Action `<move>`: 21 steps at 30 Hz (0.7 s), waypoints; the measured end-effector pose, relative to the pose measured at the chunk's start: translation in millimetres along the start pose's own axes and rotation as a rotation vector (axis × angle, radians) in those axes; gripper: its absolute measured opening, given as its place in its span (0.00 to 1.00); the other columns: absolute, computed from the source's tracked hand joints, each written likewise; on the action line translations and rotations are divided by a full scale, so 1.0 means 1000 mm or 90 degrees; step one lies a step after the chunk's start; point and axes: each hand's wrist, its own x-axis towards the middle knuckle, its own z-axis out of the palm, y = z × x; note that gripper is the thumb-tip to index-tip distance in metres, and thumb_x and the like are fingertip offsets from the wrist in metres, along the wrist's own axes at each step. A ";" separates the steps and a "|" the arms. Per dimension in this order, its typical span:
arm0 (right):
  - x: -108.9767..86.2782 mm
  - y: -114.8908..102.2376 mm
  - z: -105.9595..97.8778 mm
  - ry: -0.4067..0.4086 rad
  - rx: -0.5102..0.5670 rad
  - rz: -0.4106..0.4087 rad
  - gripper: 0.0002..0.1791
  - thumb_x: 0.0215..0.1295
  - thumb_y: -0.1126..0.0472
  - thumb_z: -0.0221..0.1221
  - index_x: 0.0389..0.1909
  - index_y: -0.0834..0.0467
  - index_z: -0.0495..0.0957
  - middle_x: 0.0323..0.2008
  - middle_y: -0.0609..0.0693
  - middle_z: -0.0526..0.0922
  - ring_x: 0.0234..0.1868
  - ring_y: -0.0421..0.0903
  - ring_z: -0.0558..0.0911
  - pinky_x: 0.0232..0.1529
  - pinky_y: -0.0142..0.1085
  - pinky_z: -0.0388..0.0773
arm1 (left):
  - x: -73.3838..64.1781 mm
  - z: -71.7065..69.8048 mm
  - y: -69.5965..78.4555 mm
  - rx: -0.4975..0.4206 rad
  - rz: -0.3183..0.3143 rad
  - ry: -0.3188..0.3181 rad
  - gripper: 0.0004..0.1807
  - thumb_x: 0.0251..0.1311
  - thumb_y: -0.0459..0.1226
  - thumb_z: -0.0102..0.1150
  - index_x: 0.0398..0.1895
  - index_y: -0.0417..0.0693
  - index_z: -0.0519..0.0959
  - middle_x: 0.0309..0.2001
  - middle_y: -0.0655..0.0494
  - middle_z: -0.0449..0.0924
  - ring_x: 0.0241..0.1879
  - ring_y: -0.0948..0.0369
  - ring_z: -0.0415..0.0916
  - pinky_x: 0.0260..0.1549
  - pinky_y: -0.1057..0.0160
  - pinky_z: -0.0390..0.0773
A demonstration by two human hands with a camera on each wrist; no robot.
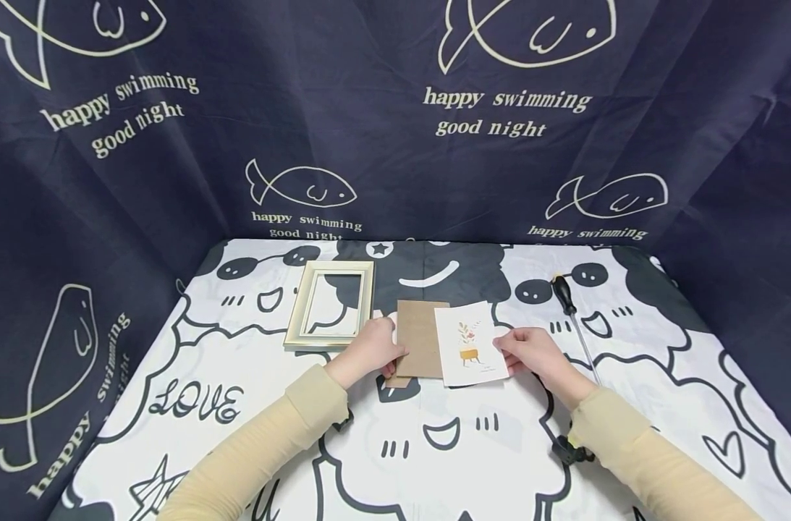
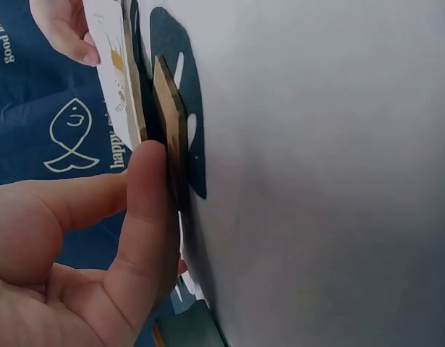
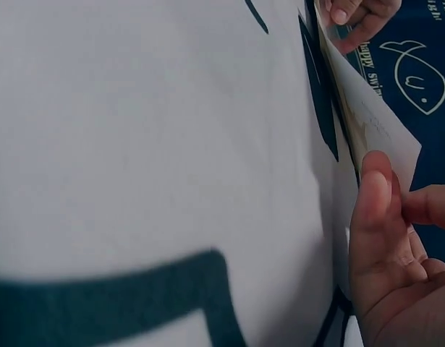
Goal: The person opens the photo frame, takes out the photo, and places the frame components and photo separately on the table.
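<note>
A white card [image 1: 470, 344] printed with a potted plant overlaps the right part of a brown backing board [image 1: 421, 340]. My left hand [image 1: 372, 349] holds the board by its left side, its fingers at the lower left edge. A second brown piece [image 2: 170, 119] juts out beneath the board and sits close to the cloth in the left wrist view. My right hand [image 1: 535, 352] pinches the card's right edge between thumb and fingers. From the right wrist, the card [image 3: 378, 119] appears tilted edge-on, with the thumb [image 3: 374, 188] against it.
Behind my left hand lies a pale gold picture frame [image 1: 320, 341], with the patterned cloth visible through its opening. A screwdriver [image 1: 564, 295] with a black handle lies at the right. Beside my right forearm is a black-and-yellow object [image 1: 569, 450], partly hidden by the sleeve.
</note>
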 end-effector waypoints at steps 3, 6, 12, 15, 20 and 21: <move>0.000 0.001 -0.004 -0.004 -0.003 -0.008 0.12 0.61 0.62 0.56 0.31 0.70 0.75 0.20 0.48 0.79 0.21 0.41 0.79 0.24 0.34 0.80 | 0.000 0.000 0.000 0.003 -0.005 0.005 0.23 0.57 0.33 0.62 0.49 0.22 0.69 0.10 0.52 0.75 0.08 0.62 0.75 0.11 0.67 0.76; -0.001 0.000 -0.007 0.004 -0.024 -0.011 0.12 0.61 0.61 0.56 0.31 0.70 0.75 0.20 0.48 0.80 0.21 0.41 0.79 0.24 0.34 0.80 | 0.000 0.001 0.000 0.007 -0.003 0.011 0.22 0.57 0.33 0.62 0.48 0.22 0.69 0.10 0.52 0.75 0.08 0.62 0.75 0.11 0.67 0.75; -0.006 -0.006 -0.015 0.013 -0.063 -0.015 0.14 0.62 0.60 0.56 0.34 0.70 0.76 0.20 0.48 0.80 0.22 0.41 0.80 0.26 0.34 0.80 | -0.001 0.001 0.000 0.017 -0.004 0.016 0.24 0.56 0.33 0.62 0.50 0.22 0.68 0.10 0.52 0.74 0.07 0.63 0.74 0.10 0.68 0.75; -0.009 -0.008 -0.020 0.006 -0.061 -0.022 0.14 0.61 0.59 0.57 0.33 0.69 0.76 0.20 0.48 0.80 0.21 0.41 0.80 0.26 0.34 0.80 | 0.000 0.001 0.001 0.024 -0.007 0.017 0.25 0.56 0.34 0.63 0.51 0.22 0.68 0.10 0.53 0.74 0.06 0.64 0.73 0.10 0.68 0.75; -0.012 -0.013 -0.027 -0.009 -0.050 -0.032 0.13 0.61 0.59 0.57 0.31 0.68 0.77 0.19 0.48 0.80 0.20 0.41 0.80 0.25 0.34 0.80 | 0.001 0.002 0.000 0.014 -0.012 0.014 0.25 0.56 0.34 0.62 0.50 0.23 0.68 0.10 0.52 0.75 0.06 0.63 0.73 0.10 0.67 0.75; -0.012 -0.014 -0.028 -0.010 -0.050 -0.035 0.13 0.61 0.60 0.57 0.31 0.68 0.77 0.19 0.48 0.80 0.20 0.41 0.80 0.25 0.34 0.80 | 0.001 0.002 0.000 0.012 -0.012 0.014 0.25 0.56 0.34 0.62 0.50 0.23 0.68 0.10 0.52 0.75 0.06 0.63 0.74 0.10 0.67 0.75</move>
